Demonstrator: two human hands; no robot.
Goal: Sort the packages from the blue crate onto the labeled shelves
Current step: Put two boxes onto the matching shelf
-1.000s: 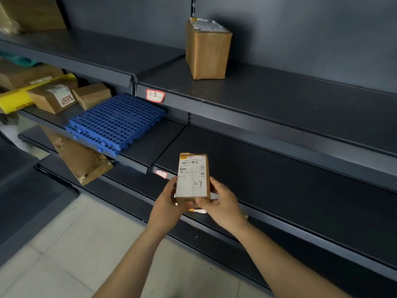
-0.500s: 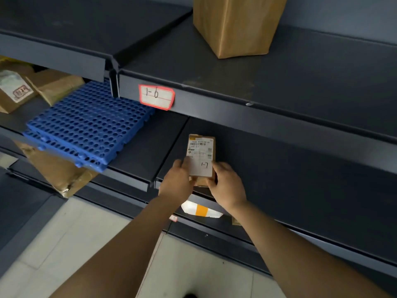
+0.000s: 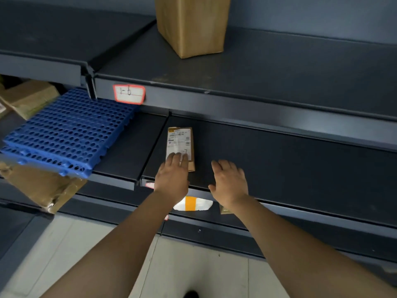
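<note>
Cardboard, brown and flat, with a white printed label facing up: the package [image 3: 181, 143] lies on the dark shelf [image 3: 279, 164] one level below the 1-6 tag [image 3: 129, 94] and a little right of it, close to that shelf's front lip. The left hand [image 3: 171, 175] rests its straight fingers [image 3: 170, 158] on the label's near end (covering the handwritten mark). The right hand [image 3: 231, 181], further right of the tag, hangs spread and apart from the package, holding nothing.

This parcel looks placed and needs only release. The crate is out of view, so I cannot tell what is left to sort.

Room is generous right of the tag, where bare shelf runs far. Directly below the tag, blue perforated panels [image 3: 66, 134] crowd the neighbouring bay. The tag's own shelf, carrying a tall brown box [image 3: 192, 24], overhangs, so the hands should leave low and forward.
</note>
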